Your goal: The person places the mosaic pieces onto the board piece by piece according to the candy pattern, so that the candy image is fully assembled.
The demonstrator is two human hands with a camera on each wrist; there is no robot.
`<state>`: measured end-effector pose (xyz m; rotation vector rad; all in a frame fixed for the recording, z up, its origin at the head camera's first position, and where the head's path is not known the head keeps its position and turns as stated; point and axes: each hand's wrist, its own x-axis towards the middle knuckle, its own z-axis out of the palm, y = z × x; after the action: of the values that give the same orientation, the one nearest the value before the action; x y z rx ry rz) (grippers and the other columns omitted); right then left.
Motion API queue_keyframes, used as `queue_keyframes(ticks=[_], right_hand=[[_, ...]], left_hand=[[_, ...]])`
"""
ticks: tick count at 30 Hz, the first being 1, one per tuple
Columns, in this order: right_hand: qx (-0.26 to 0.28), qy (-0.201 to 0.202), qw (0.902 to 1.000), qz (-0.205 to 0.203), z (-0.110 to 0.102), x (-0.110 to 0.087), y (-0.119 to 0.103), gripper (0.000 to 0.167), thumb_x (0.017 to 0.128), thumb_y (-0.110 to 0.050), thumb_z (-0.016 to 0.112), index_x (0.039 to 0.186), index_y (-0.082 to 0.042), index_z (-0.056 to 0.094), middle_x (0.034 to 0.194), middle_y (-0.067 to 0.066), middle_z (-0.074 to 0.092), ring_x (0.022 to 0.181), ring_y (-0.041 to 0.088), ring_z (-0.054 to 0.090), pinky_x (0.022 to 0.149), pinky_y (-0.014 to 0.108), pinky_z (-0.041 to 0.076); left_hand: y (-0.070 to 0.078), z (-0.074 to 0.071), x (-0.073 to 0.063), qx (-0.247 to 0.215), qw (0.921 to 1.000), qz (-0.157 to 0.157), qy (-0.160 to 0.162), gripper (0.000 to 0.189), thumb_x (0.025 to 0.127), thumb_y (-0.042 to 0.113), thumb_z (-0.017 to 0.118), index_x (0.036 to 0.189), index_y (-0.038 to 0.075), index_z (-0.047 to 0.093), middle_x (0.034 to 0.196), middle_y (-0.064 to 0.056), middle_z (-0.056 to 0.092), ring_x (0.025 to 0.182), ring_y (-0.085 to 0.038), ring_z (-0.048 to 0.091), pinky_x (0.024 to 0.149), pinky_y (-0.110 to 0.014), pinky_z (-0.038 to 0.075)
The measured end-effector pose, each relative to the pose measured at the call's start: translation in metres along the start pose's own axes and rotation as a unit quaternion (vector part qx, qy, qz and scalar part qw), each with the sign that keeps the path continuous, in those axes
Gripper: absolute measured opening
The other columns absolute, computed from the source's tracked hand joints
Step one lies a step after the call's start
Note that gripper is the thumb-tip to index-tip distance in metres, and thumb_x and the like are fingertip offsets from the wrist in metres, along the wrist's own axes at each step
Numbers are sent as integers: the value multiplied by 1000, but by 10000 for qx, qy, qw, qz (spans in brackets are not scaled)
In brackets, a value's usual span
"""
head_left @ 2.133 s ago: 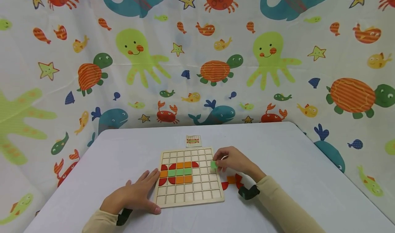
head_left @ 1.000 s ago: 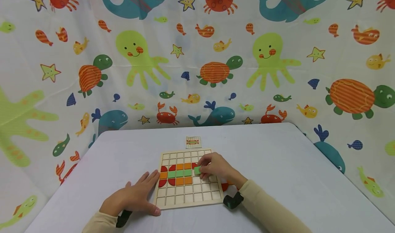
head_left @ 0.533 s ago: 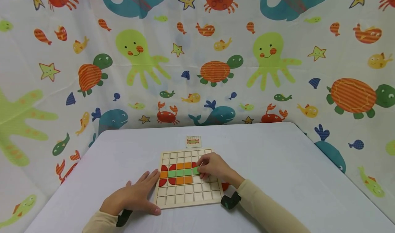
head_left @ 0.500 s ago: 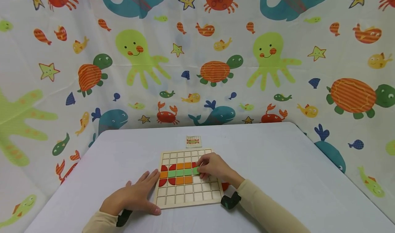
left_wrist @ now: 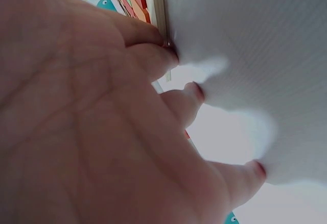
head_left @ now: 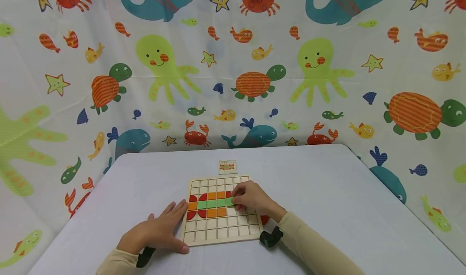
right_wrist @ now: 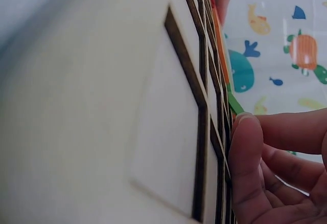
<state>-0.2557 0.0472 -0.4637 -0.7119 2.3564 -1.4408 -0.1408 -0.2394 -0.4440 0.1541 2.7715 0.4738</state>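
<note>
A wooden grid board [head_left: 222,235] lies on the table, its upper cells filled with red, orange and green tiles. My right hand [head_left: 255,198] pinches a green square tile [head_left: 229,202] between thumb and index finger, at the right end of the green row. In the right wrist view this green tile [right_wrist: 235,103] leans at a tilt against the board's surface. My left hand [head_left: 160,230] lies spread at the board's left edge, fingertips touching the rim and thumb on the cloth by the near corner. Seen from the left wrist, the left hand [left_wrist: 102,106] has its fingers apart.
A small pattern card [head_left: 227,167] lies behind the board. A red rounded tile [head_left: 265,219] rests on the table right of the board, partly hidden by my right arm. A white cloth covers the table [head_left: 327,178]; a sea-animal curtain [head_left: 218,44] hangs behind.
My right hand has carried the green tile leftward from the board's right edge to the end of the green row. Over the last half second it barely moves. My left hand stays put.
</note>
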Motion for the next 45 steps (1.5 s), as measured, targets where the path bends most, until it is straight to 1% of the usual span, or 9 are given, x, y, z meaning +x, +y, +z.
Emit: queue_keyframes(ticks=[7,10,14,18,20,27,33,38,45], right_hand=[[30,-43,10000,31,-1,-1,-1,4,99,-5,75,100,-2,73,80,6,68,62,16,64,60,27,59],[108,-136,9997,191,-4,-2,-4,6,100,-7,74,103,-3,73,83,7,68,64,17,65,62,28,59],[-14,-289,9990,328,-11,-3,-9,14,102,-13,73,111,-2,74,86,8,70,68,20,69,69,31,62],[-385,-299,9985,239,-21,-3,-12,19,104,-17,71,117,-3,74,88,6,72,71,21,73,81,35,62],[-486,-258,9983,168,-27,-5,-13,21,104,-18,70,118,-3,73,90,5,72,73,21,73,85,36,61],[-609,-366,9974,-88,-54,-13,-13,31,104,-17,71,128,2,70,103,6,72,85,23,73,82,36,63],[-1202,-518,9909,-299,-81,-21,-5,27,101,-15,74,125,-2,73,104,0,71,93,22,66,85,37,60],[-1568,-697,9851,-133,-98,-29,1,22,99,-13,75,120,-5,75,101,-2,71,95,21,63,84,36,58],[-1682,-1330,9766,153,-103,-39,9,21,94,-12,80,115,-12,76,100,-1,69,97,22,61,86,39,55]], left_hand=[[-1,0,3,-20,10000,-71,-13,130,67,58,97,168,6,33,175,-18,24,160,-48,13,109,-90,6],[-2,1,3,10,10000,-53,0,130,68,58,97,167,5,33,175,-19,25,160,-49,13,109,-90,7],[-2,1,3,15,10000,-53,-2,130,68,57,97,167,5,33,175,-19,25,160,-49,13,108,-90,7],[-2,1,4,11,9999,-101,-22,131,67,59,97,168,5,32,175,-19,25,160,-49,13,108,-90,7],[-2,1,4,15,9999,-117,-26,131,67,59,97,168,5,32,175,-19,25,160,-49,13,108,-90,7],[-3,0,2,16,10000,-51,-15,130,68,58,97,167,4,32,174,-20,25,159,-51,12,108,-91,7],[-3,0,3,-55,10000,-39,-34,131,68,59,97,167,4,32,174,-20,25,160,-50,13,108,-91,6],[-5,2,4,-23,10000,6,6,131,68,59,96,167,4,32,174,-19,25,160,-50,13,107,-91,7],[-5,2,5,-14,10000,14,1,131,68,59,96,168,5,32,175,-19,25,160,-49,13,107,-91,6]])
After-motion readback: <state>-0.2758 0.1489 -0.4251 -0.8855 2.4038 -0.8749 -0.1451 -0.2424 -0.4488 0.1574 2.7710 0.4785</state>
